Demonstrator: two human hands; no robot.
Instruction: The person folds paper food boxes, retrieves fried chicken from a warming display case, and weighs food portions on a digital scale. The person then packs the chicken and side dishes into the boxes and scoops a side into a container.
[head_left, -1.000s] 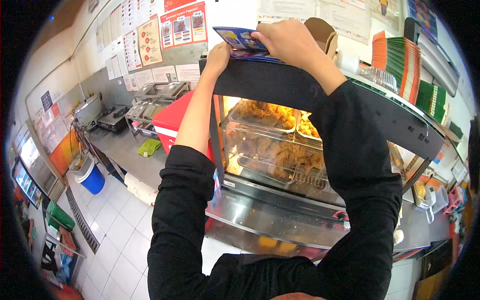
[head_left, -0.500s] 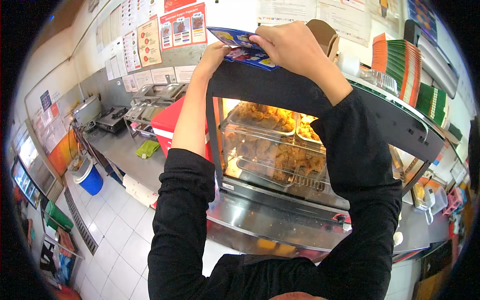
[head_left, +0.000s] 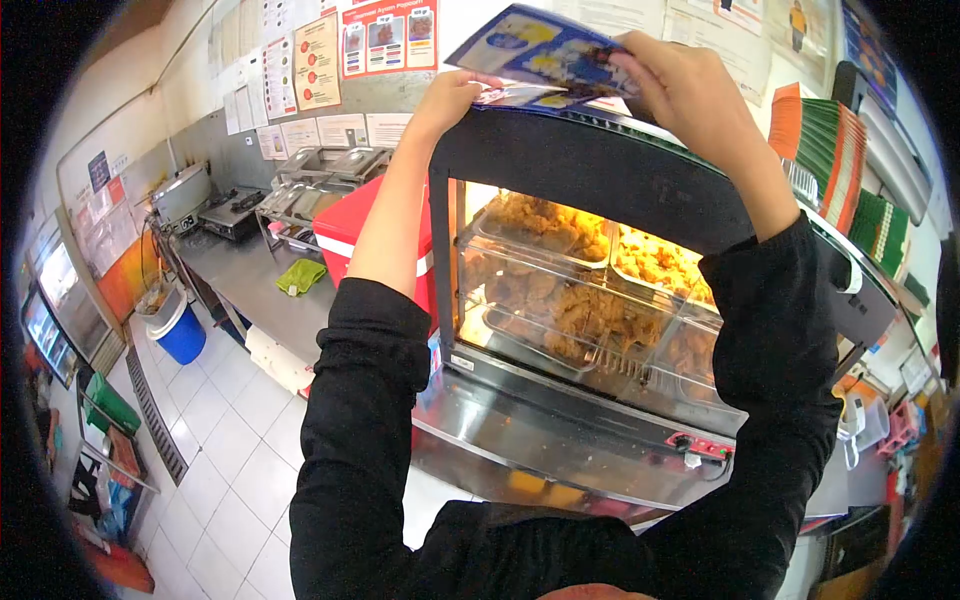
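A blue printed folded sheet (head_left: 545,50) is at the top of the food warmer (head_left: 590,160), its upper panel lifted and tilted. My right hand (head_left: 690,85) pinches the right edge of that panel between thumb and fingers. At the sheet's left end, my left hand (head_left: 447,100) has its fingers closed on the lower part near the warmer's top edge. Behind the warmer's glass, fried food (head_left: 545,225) lies in trays on two levels.
Stacked green and orange cartons (head_left: 835,150) stand at the right on the warmer. Left of it are a red box (head_left: 340,225), metal trays (head_left: 330,170) and a green cloth (head_left: 301,277) on the steel counter (head_left: 225,270). A blue bucket (head_left: 180,335) stands on the floor.
My right hand has moved right and raised the upper panel, so the sheet is opened wider. My left hand stays at its left end. The camera view has shifted slightly.
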